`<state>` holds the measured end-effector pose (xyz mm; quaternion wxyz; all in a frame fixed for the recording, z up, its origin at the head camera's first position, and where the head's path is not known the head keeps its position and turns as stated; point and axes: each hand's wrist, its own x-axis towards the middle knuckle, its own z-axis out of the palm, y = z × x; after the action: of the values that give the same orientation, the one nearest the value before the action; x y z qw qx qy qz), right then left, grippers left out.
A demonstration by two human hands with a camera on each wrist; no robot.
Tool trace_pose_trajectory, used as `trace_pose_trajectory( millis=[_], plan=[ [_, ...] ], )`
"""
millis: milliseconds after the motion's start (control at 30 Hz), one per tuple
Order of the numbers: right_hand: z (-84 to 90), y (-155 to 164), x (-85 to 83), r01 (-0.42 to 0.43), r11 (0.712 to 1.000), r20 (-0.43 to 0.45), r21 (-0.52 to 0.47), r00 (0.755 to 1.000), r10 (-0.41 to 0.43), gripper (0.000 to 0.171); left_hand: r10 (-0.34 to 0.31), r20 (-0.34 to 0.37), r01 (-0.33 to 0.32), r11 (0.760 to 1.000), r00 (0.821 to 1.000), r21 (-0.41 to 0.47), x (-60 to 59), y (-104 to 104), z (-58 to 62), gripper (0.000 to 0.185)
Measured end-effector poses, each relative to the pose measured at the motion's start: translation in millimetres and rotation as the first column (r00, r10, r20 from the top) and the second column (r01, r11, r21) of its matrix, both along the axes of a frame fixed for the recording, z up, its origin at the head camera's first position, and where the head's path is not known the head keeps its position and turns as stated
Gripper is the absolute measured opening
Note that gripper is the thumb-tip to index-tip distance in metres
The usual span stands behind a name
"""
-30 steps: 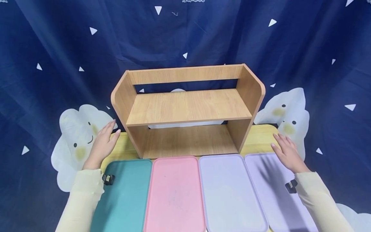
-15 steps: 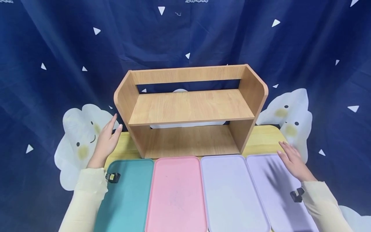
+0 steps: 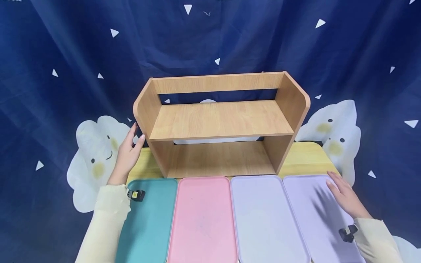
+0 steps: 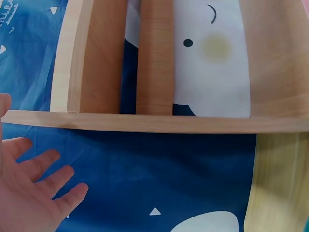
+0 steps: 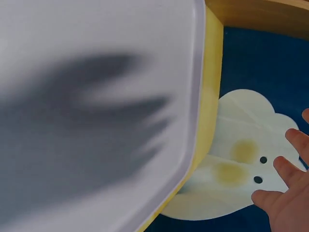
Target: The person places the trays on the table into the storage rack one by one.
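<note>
A staged tabletop: starry cloud backdrop, wooden shelf.

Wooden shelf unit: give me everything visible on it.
The wooden shelf unit is light, oak-look board with two tiers: an upper shelf and a floor board, both bare. Rounded side panels join them, with a rail across the upper back; the rest of the back is open to the curtain. It stands upright at the back of the yellow table, just behind the four trays. The left hand is at its left side panel, fingers straight; contact is unclear.
</note>
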<state>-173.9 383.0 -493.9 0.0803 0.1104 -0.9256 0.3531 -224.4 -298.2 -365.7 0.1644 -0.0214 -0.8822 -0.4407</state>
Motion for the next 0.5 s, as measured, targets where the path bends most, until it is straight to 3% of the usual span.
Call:
trace_pose_trajectory(
  millis=[200, 333, 500],
  plan=[
    [-11.7, 11, 15.6, 0.030, 0.999, 0.031, -0.014, 0.999, -0.030, 0.052, -0.004, 0.006, 0.003, 0.997, 1.000, 0.072, -5.2, 7, 6.3, 0.065],
    [-19.7, 21, 29.4, 0.068, 0.997, 0.068, -0.023, 0.995, -0.066, 0.053, 0.000, -0.027, 0.003, 0.995, 1.000, 0.101, -11.7, 15, 8.9, 0.063],
    [-27.7, 27, 39.4, 0.083, 0.996, 0.024, -0.026, 0.996, -0.082, 0.051, 0.025, -0.047, -0.019, 0.994, 0.999, 0.108, -15.6, 20, 12.0, 0.061]
  ],
)
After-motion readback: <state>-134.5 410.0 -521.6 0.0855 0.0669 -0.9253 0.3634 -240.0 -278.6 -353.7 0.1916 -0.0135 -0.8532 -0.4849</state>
